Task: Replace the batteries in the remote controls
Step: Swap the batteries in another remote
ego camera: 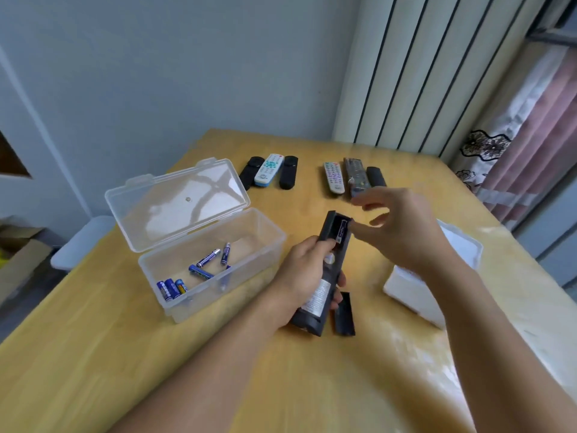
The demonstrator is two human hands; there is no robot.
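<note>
My left hand [307,271] grips a black remote [323,295] turned back side up, its battery compartment [340,229] uncovered with a dark battery lying in it. My right hand [396,226] hovers at the compartment's right edge, thumb tip touching there, the other fingers spread and holding nothing. The remote's black battery cover [343,314] lies on the table just right of the remote. A clear plastic box [259,245] with its lid [178,201] raised stands to the left and holds several blue batteries [199,271].
Three remotes [268,170] lie at the far middle of the yellow table [156,354], and three more remotes [352,176] lie at the far right. A white container [415,295] stands under my right forearm. A curtain and radiator line the right side.
</note>
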